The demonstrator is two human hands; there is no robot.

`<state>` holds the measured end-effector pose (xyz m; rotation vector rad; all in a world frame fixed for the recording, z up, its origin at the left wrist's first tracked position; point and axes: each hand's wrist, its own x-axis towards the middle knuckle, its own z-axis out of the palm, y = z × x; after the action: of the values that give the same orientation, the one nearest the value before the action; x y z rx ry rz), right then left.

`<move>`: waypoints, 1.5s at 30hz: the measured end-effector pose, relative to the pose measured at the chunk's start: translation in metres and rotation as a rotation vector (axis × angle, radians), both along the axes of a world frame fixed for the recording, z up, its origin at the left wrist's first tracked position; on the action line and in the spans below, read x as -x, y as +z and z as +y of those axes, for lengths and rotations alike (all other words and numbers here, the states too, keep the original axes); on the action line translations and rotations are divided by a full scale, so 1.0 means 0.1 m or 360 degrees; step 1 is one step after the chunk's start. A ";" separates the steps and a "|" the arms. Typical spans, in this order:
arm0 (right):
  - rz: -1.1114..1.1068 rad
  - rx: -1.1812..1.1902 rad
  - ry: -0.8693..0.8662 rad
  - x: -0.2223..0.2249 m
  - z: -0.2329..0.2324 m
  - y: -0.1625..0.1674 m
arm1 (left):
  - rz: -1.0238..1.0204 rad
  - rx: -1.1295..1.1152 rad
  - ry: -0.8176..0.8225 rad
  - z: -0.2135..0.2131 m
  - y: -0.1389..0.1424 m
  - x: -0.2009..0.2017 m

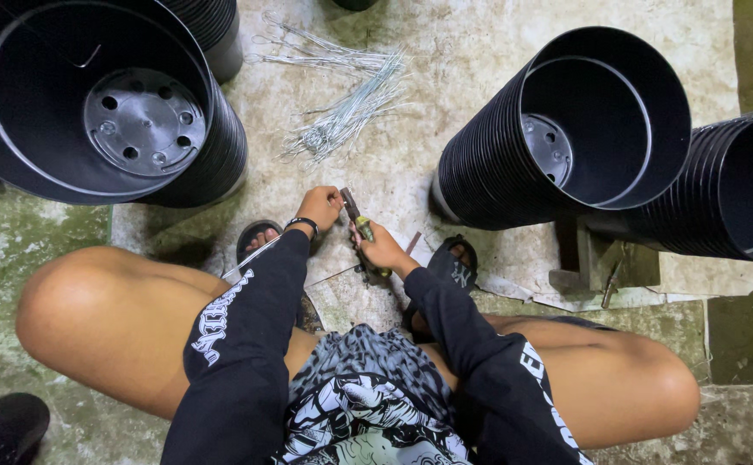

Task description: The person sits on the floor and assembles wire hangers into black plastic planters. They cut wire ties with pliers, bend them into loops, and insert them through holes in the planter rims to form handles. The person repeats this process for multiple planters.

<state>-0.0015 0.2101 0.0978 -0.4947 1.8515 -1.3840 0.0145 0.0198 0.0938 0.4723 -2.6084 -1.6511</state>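
I squat on a concrete floor in black long sleeves. My right hand (pixel 382 249) grips the yellow handles of a pair of pliers (pixel 357 226), whose jaws point up and left. My left hand (pixel 320 207) is closed at the jaws, fingertips pinched together; whether a piece of wire is between them is too small to tell. A black band sits on my left wrist. A loose pile of thin silver wires (pixel 348 108) lies on the floor just beyond my hands.
A stack of black plastic pots (pixel 105 103) lies at top left, its drilled base visible. Two more stacks lie on their sides at right (pixel 566 129) and far right (pixel 738 185). Sandals are on my feet. A small wooden block (pixel 605 263) sits under the right stacks.
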 end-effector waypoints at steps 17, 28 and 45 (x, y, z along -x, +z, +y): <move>0.0003 -0.0253 -0.0199 0.03 -0.09 -0.10 | 0.0135 0.0024 -0.0052 0.08 -0.09 0.01; -0.0085 -0.0400 -0.0147 0.01 -0.05 -0.05 | 0.0083 0.0026 -0.0111 0.14 -0.11 0.01; 0.0176 -0.0756 -0.0202 -0.02 -0.02 -0.13 | 0.0144 0.0014 -0.0104 0.19 -0.12 0.01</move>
<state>0.0003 0.2082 0.0853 -0.2149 2.2453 -0.9569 0.0134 0.0384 0.0822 0.3071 -2.5912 -1.6373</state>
